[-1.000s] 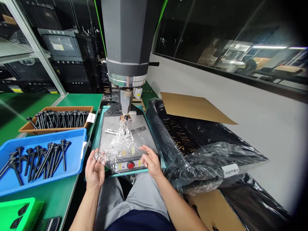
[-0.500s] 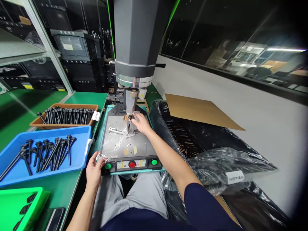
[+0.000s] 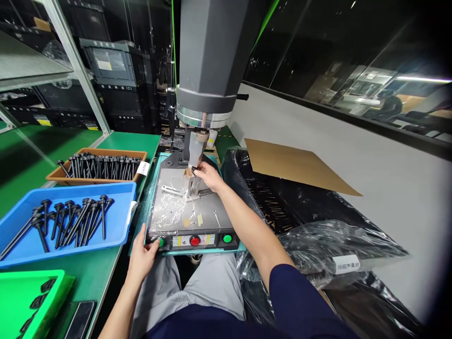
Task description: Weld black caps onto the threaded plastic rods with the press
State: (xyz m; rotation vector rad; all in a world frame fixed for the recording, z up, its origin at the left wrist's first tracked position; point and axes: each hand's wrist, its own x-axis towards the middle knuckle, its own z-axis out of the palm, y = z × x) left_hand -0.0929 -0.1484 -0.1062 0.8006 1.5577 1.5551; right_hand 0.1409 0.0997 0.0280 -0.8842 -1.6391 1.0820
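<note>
My right hand point(image 3: 209, 177) reaches to the metal fixture point(image 3: 192, 188) on the press machine. Its thumb and fingers are closed on a small black plastic part point(image 3: 194, 170) at the fixture's top, mostly hidden by the fingertips. Just above it hangs the machine's metal horn point(image 3: 196, 149). My left hand point(image 3: 142, 256) rests at the front left corner of the machine base point(image 3: 208, 219), fingers apart and holding nothing. Its thumb touches the left green button point(image 3: 161, 242). A red button point(image 3: 195, 241) and a right green button point(image 3: 227, 238) share the front panel.
On the left bench, an orange tray point(image 3: 52, 175) and a blue tray point(image 3: 122, 197) hold several long black bolt-like parts. Nearer are a green tray point(image 3: 65, 281) and a phone point(image 3: 81, 320). A plastic-lined box with cardboard point(image 3: 300, 165) stands at right.
My left thumb has shifted onto the left green button. The right hand's fingers have drawn in around the black part at the fixture. The view has swung slightly left.
</note>
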